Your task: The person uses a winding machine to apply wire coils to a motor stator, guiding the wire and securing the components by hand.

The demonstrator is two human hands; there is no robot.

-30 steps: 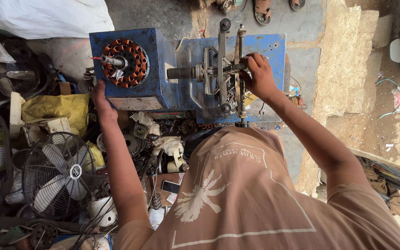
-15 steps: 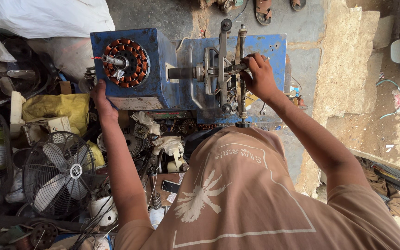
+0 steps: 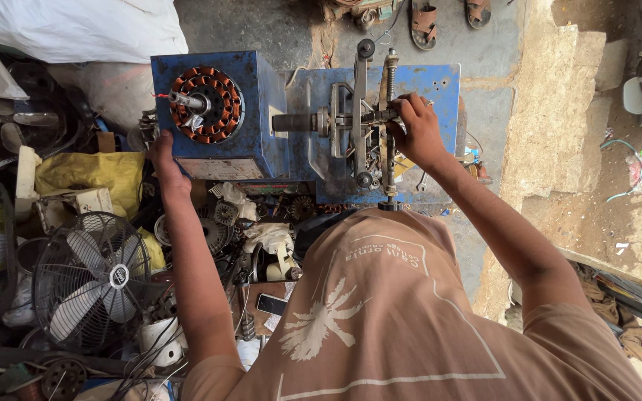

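A blue metal winding machine [image 3: 276, 111] stands on the floor before me. On its left block sits a round stator with copper coils [image 3: 206, 104] on a shaft. My left hand [image 3: 163, 154] rests at the lower left corner of that blue block, fingers curled against its side. My right hand [image 3: 414, 131] is closed around the metal crank and rod assembly [image 3: 369, 119] on the right part of the machine. My brown shirt [image 3: 403, 312] fills the lower middle of the view.
A small table fan [image 3: 91, 281] stands at lower left among motor parts, gears and rags [image 3: 261, 230]. A yellow bag [image 3: 91, 172], a white sack [image 3: 83, 28], sandals [image 3: 423, 21] at top, and a stone step [image 3: 559, 111] at right.
Both hands stay on the machine; the view has shifted only slightly. No clear movement of the crank or the stator shows.
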